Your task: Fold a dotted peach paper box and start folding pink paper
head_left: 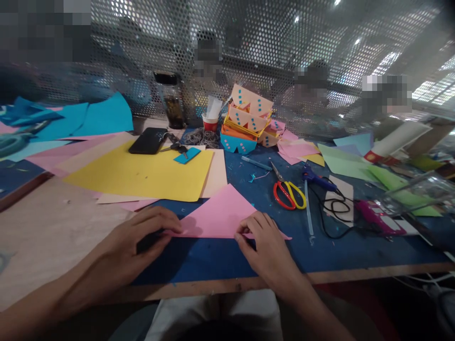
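Observation:
A sheet of pink paper (pixel 216 213), folded into a triangle, lies on the blue table surface with its point away from me. My left hand (pixel 151 234) is closed at its left corner, thumb and fingers on the paper. Along the near edge, toward the right, my right hand (pixel 261 239) pinches the paper between thumb and curled fingers. The right corner of the triangle sticks out past that hand. Beyond my right hand lie scissors (pixel 288 194) with one red and one yellow handle.
Yellow paper (pixel 159 173) bears a black phone-like slab (pixel 148 140) and keys (pixel 176 143). Folded paper boats (pixel 245 128) stack at the back, beside a red cup (pixel 210 122) and a bottle (pixel 170 102). A blue glue gun (pixel 318 177) with a black cord lies right.

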A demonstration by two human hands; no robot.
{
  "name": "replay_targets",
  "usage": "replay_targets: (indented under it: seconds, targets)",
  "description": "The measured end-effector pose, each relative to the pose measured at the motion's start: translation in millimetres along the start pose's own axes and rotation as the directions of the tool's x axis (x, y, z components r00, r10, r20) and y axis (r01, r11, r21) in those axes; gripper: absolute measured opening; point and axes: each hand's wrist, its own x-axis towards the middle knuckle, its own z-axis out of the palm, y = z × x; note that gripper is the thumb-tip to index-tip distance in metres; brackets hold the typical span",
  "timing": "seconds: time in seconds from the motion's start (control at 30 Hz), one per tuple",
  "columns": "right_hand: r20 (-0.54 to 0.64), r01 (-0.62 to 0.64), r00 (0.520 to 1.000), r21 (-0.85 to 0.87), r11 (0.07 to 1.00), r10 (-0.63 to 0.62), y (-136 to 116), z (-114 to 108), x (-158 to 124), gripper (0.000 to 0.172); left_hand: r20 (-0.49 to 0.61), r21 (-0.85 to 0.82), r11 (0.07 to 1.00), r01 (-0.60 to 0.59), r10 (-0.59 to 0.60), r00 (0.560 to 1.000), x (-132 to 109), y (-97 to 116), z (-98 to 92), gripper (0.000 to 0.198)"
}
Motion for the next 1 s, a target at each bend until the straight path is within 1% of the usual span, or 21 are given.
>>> replay_targets:
  seconds: [0.07,0.1,0.23,0.33,0.43,0.53,0.73,0.9,0.97,1.0]
  targets:
    - [-0.003,0.001,1.000,-0.001,1.000,-0.001,0,0,0,0.009,0.014,0.029,0.999,-0.036,0.035,0.999,0,4,3.4,0.017]
    - [-0.004,0.000,1.000,-0.002,1.000,0.000,0,0,0,0.009,-0.004,0.031,0.999,-0.031,0.031,1.000,0,4,4.7,0.017]
    - [-0.002,-0.002,1.000,-0.008,1.000,0.002,-1,0,0,0.010,-0.034,0.006,0.999,0.041,-0.041,0.999,4,0,7.3,0.017]
    - [-0.001,-0.002,1.000,-0.009,1.000,0.002,-2,0,1,0.010,-0.047,0.000,0.999,0.050,-0.050,0.998,7,-2,8.5,0.018]
    - [-0.005,-0.002,1.000,-0.005,1.000,0.002,-2,-1,1,0.010,-0.025,0.005,0.998,0.055,-0.055,0.998,8,-4,9.3,0.018]
    - [-0.004,0.007,1.000,-0.001,1.000,-0.007,-2,-1,0,0.011,0.011,0.000,0.999,0.032,-0.032,0.999,7,-9,8.8,0.018]
    - [-0.002,0.009,1.000,-0.004,1.000,-0.009,-1,-1,1,0.010,0.050,-0.018,1.000,-0.014,0.015,0.999,3,-17,4.3,0.025]
    - [0.008,0.002,1.000,-0.014,1.000,-0.002,-2,-2,1,0.008,0.075,-0.046,0.999,0.017,-0.013,0.997,1,-17,-1.1,0.034]
    - [0.005,0.005,1.000,-0.012,1.000,-0.005,-2,-3,1,0.008,0.066,-0.066,0.997,0.027,-0.023,0.998,-1,-15,-1.7,0.036]
    - [0.004,0.006,1.000,-0.012,1.000,-0.006,-2,-2,1,0.008,0.040,-0.070,0.997,0.026,-0.023,0.999,-2,-12,-1.1,0.036]
